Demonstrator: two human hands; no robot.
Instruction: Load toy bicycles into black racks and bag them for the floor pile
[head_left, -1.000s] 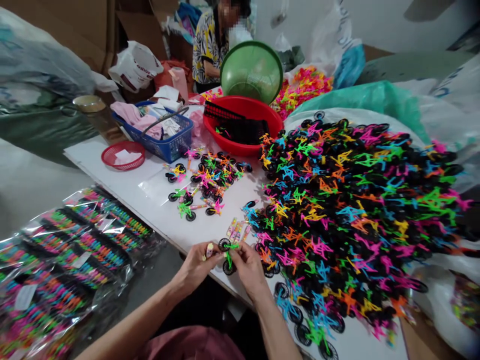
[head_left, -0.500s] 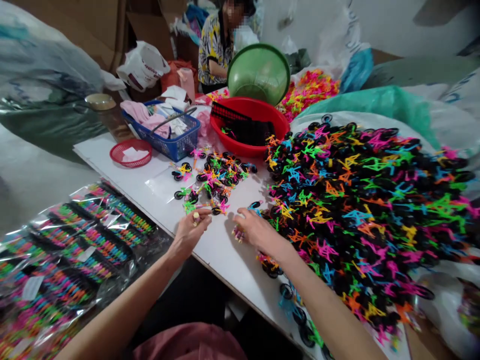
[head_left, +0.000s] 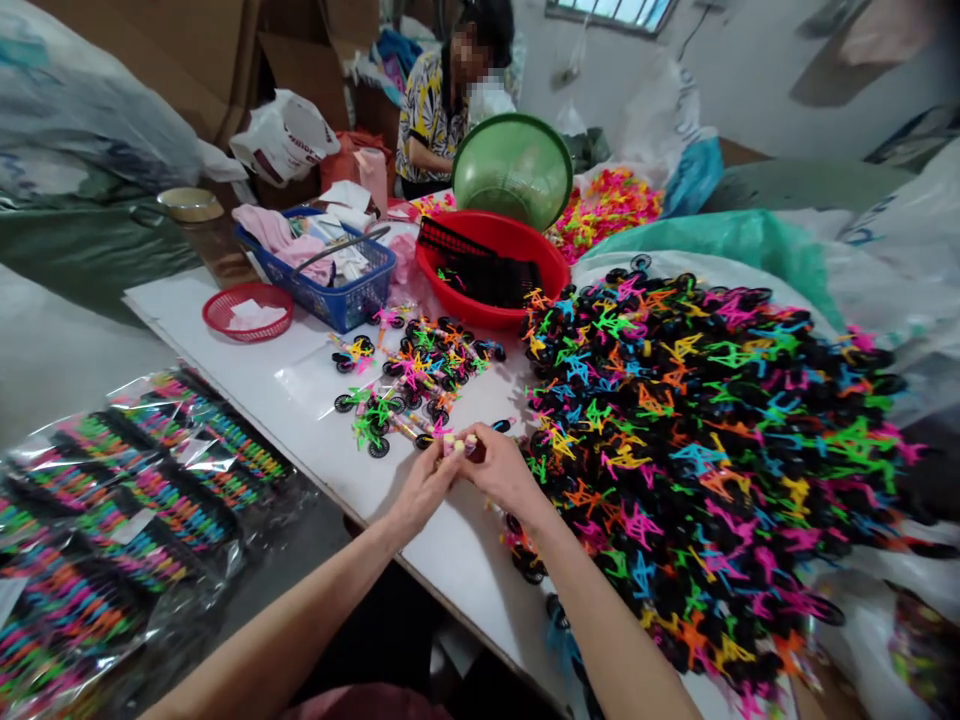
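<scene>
My left hand [head_left: 426, 490] and my right hand [head_left: 501, 472] meet above the white table [head_left: 442, 535], fingers closed around a few small tubes [head_left: 459, 446] with pale yellow ends. Most of each tube is hidden by the fingers. Just beyond my hands lies a small heap of toy bicycles [head_left: 427, 365] in bright plastic with black wheels, some with tubes among them. Beside my right forearm rises a big pile of similar toy bicycles [head_left: 675, 450] in pink, green, orange, blue and yellow.
At the back stand a red basin [head_left: 551, 270] holding black racks, a tilted green basin [head_left: 514, 165], a blue basket [head_left: 337, 295] of cloths and a small red basket [head_left: 251, 318]. Bagged packs [head_left: 142, 500] lie left below the table edge. Another person [head_left: 427, 120] sits behind.
My hands were apart, with one pale-ended tube in the left and several in the right. They have come together, bringing the tubes side by side. The view has shifted slightly.
</scene>
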